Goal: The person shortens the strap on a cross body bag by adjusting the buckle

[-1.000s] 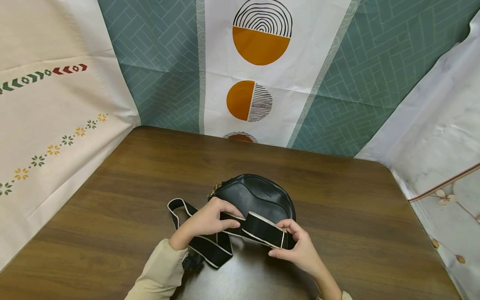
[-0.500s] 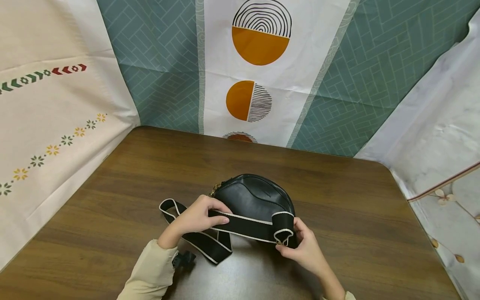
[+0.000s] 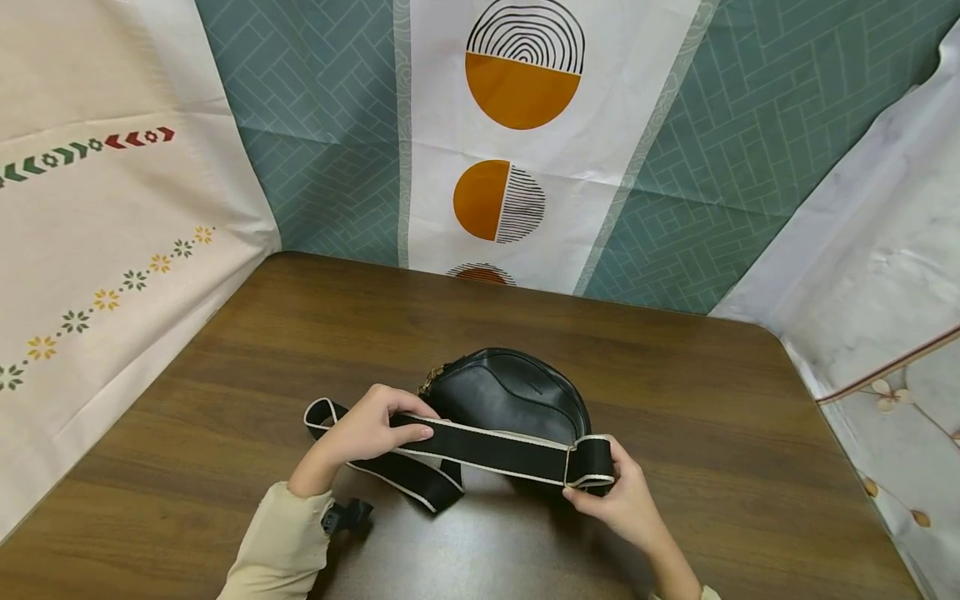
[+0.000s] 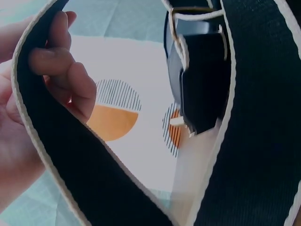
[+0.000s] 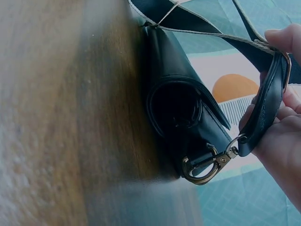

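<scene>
A black leather half-round bag point(image 3: 502, 392) sits on the table. Its wide black strap with white edges point(image 3: 487, 450) is stretched in front of it between both hands. The left hand point(image 3: 375, 425) pinches the strap between thumb and fingers; beyond that hand the strap loops back and down to the table. The right hand point(image 3: 618, 492) grips the strap's other end, by a thin metal slider point(image 3: 568, 465) and a short folded loop. In the right wrist view, a leather end tab point(image 5: 263, 110) lies against the right hand, and a gold snap hook point(image 5: 207, 167) joins it to the bag.
The brown wooden table point(image 3: 262, 358) reaches back to a teal and white patterned cloth point(image 3: 330, 133). Pale cloths hang on the left point(image 3: 112, 250) and right point(image 3: 885, 333). A small black device point(image 3: 345, 515) is at the left wrist.
The left hand has slid left with the strap, and the span between the hands has lengthened. The folded strap loop by the slider has swung over to the right, into the right hand.
</scene>
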Available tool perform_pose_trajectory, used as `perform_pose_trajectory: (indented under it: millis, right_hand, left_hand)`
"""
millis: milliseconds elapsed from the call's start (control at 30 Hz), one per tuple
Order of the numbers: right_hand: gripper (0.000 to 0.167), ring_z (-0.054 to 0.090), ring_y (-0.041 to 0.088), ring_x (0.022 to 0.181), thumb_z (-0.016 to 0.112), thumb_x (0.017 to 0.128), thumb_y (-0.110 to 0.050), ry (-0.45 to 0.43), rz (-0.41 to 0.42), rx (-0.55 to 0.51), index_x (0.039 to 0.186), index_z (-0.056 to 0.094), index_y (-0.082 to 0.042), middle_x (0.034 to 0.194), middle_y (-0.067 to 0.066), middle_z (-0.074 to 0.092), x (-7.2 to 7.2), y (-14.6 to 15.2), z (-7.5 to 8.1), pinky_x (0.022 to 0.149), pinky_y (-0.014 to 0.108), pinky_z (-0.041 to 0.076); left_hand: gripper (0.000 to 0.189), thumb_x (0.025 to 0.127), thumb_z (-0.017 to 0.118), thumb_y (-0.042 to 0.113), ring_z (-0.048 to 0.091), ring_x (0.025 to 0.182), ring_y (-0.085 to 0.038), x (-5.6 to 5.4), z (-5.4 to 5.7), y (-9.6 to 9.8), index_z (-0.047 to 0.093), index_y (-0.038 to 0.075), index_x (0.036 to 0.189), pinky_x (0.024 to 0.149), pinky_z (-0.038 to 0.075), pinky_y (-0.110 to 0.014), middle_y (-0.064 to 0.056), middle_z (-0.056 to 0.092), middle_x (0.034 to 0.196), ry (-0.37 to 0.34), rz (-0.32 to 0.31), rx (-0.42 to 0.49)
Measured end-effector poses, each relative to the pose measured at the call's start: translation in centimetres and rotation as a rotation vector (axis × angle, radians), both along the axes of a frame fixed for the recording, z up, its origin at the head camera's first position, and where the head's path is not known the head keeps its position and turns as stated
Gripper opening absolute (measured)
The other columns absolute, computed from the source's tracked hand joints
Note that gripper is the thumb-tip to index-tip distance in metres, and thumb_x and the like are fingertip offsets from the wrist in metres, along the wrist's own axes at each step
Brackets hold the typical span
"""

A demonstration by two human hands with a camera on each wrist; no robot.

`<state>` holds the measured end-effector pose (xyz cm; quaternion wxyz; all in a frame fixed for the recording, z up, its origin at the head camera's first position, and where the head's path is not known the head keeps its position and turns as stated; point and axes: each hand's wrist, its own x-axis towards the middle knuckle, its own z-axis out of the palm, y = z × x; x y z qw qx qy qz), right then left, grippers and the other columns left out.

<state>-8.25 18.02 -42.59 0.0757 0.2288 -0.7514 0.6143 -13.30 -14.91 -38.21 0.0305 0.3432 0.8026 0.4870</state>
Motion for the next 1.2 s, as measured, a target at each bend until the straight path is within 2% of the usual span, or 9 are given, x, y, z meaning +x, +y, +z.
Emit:
perform_pose_trajectory:
  millis: [167, 267, 367, 533, 767, 933, 1200]
  right_hand:
    - [0.053, 0.059, 0.009, 0.07, 0.07, 0.056, 0.02, 0.011, -0.003, 0.016, 0.102, 0.049, 0.004, 0.089, -0.003, 0.059, 0.0, 0.2, 0.3, 0.057, 0.025, 0.049]
    - [0.052, 0.057, 0.007, 0.068, 0.07, 0.054, 0.022, 0.032, -0.04, 0.038, 0.099, 0.051, 0.004, 0.084, -0.001, 0.058, 0.2, 0.0, 1.2, 0.058, 0.022, 0.047]
    - [0.053, 0.055, 0.007, 0.067, 0.07, 0.053, 0.023, 0.057, -0.046, 0.039, 0.099, 0.052, 0.004, 0.081, 0.001, 0.058, 0.1, 0.4, 1.2, 0.06, 0.02, 0.045]
    - [0.055, 0.055, 0.008, 0.073, 0.069, 0.053, 0.024, 0.098, -0.005, 0.021, 0.102, 0.051, 0.005, 0.084, 0.003, 0.059, -0.4, 1.7, 0.3, 0.063, 0.019, 0.044]
    - [0.056, 0.055, 0.01, 0.077, 0.069, 0.053, 0.024, 0.087, 0.008, 0.033, 0.104, 0.051, 0.006, 0.088, 0.004, 0.059, -0.5, 2.4, 0.5, 0.064, 0.019, 0.045]
    - [0.056, 0.054, 0.01, 0.078, 0.068, 0.052, 0.026, 0.102, 0.0, 0.038, 0.103, 0.052, 0.007, 0.088, 0.006, 0.059, -0.5, 2.8, 0.7, 0.066, 0.017, 0.044]
    - [0.057, 0.054, 0.009, 0.082, 0.068, 0.05, 0.027, 0.115, 0.008, 0.072, 0.101, 0.051, 0.009, 0.091, 0.008, 0.059, -0.9, 3.5, -0.1, 0.075, 0.015, 0.041]
  left_hand:
    - [0.01, 0.08, 0.065, 0.006, 0.059, 0.077, -0.009, 0.0, -0.1, -1.0, 0.069, 0.001, 0.088, 0.07, 0.047, -0.026, -0.003, 0.067, 0.084, -0.002, 0.013, -0.002]
    - [0.009, 0.08, 0.065, 0.005, 0.059, 0.077, -0.009, 0.1, -0.1, -1.5, 0.068, 0.0, 0.088, 0.069, 0.047, -0.026, -0.004, 0.066, 0.083, 0.002, 0.014, 0.01]
    - [0.009, 0.08, 0.064, 0.004, 0.059, 0.075, -0.008, 0.2, -0.2, -1.9, 0.068, 0.0, 0.087, 0.067, 0.047, -0.025, -0.004, 0.066, 0.082, -0.001, 0.016, 0.015]
    - [0.009, 0.08, 0.064, 0.002, 0.058, 0.072, -0.007, 0.3, -0.1, -2.6, 0.068, -0.001, 0.088, 0.065, 0.046, -0.024, -0.002, 0.067, 0.081, -0.014, 0.023, 0.018]
    - [0.009, 0.079, 0.064, 0.001, 0.058, 0.073, -0.006, 0.5, 0.0, -3.0, 0.068, -0.001, 0.088, 0.065, 0.046, -0.024, -0.001, 0.067, 0.081, -0.04, 0.027, 0.01]
    - [0.009, 0.078, 0.064, -0.002, 0.058, 0.072, -0.006, 0.7, 0.1, -3.6, 0.068, -0.002, 0.086, 0.065, 0.046, -0.024, -0.001, 0.066, 0.08, -0.033, 0.037, 0.01]
    - [0.008, 0.08, 0.063, 0.0, 0.059, 0.07, -0.006, 1.1, 0.1, -5.2, 0.067, -0.001, 0.086, 0.063, 0.046, -0.023, 0.001, 0.066, 0.078, -0.051, 0.038, 0.002]
